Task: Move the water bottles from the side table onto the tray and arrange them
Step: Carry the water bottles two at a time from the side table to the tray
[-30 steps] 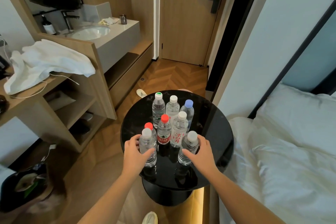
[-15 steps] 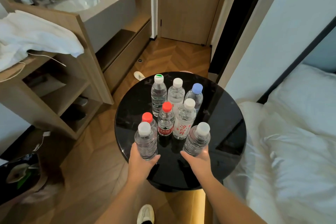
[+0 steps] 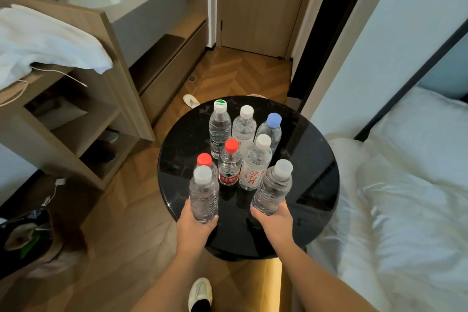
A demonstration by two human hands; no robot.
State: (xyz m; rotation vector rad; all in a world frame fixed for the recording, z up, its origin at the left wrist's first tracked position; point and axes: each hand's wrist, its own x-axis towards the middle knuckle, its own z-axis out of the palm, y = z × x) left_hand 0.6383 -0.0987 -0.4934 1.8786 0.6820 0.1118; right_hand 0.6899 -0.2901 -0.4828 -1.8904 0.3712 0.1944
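Note:
A round black side table (image 3: 311, 159) carries several water bottles. My left hand (image 3: 195, 229) grips the base of a clear white-capped bottle (image 3: 203, 195), lifted above the table's near left edge. My right hand (image 3: 274, 220) holds a second clear white-capped bottle (image 3: 273, 189), tilted slightly right. Behind them stand a red-capped bottle (image 3: 230, 164), another red cap (image 3: 204, 159) mostly hidden, a bottle with red lettering (image 3: 254, 163), a green-capped bottle (image 3: 219, 129), a white-capped bottle (image 3: 244, 124) and a blue-capped bottle (image 3: 271, 129). No tray is in view.
A white bed (image 3: 405, 197) lies close on the right. Wooden shelving (image 3: 76, 119) with a white towel (image 3: 45, 43) stands left, a sink counter (image 3: 141, 0) behind it. A slipper (image 3: 191, 101) lies on the wooden floor. A dark bag (image 3: 22, 238) sits at lower left.
Both hands have closed on the two nearest bottles and lifted them off the table toward me. The camera has tilted down and closer.

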